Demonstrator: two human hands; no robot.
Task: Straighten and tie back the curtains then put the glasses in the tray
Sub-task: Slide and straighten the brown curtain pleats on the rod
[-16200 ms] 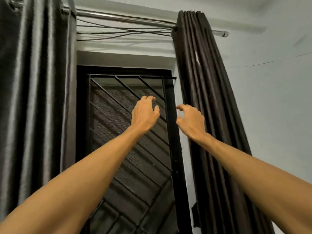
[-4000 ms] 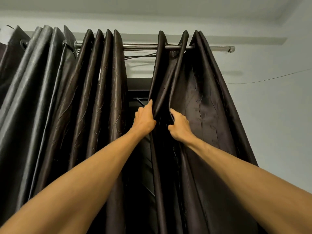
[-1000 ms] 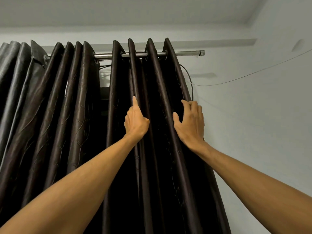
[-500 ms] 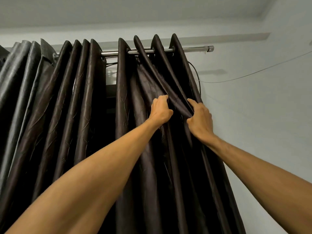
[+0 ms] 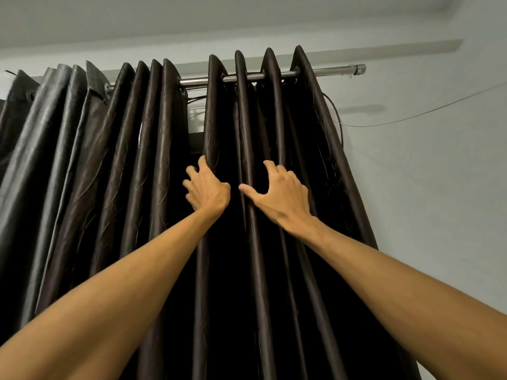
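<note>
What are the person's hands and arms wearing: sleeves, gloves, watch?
Nothing that shows. The left hand and right hand are bare: no gloves, rings or watch visible. The left forearm and right forearm are bare to the frame edge, with no sleeves in view.

Rod (image 5: 329, 71): metal, horiz., just under ceiling; end cap at rt.
Thin wire (image 5: 425, 112): sags across rt wall, rises to rt edge.
Black cable (image 5: 338, 119): hangs in a curve below rod's rt part.
Wall (image 5: 439, 201): pale, plain.
Ceiling (image 5: 192, 15): pale.
</note>
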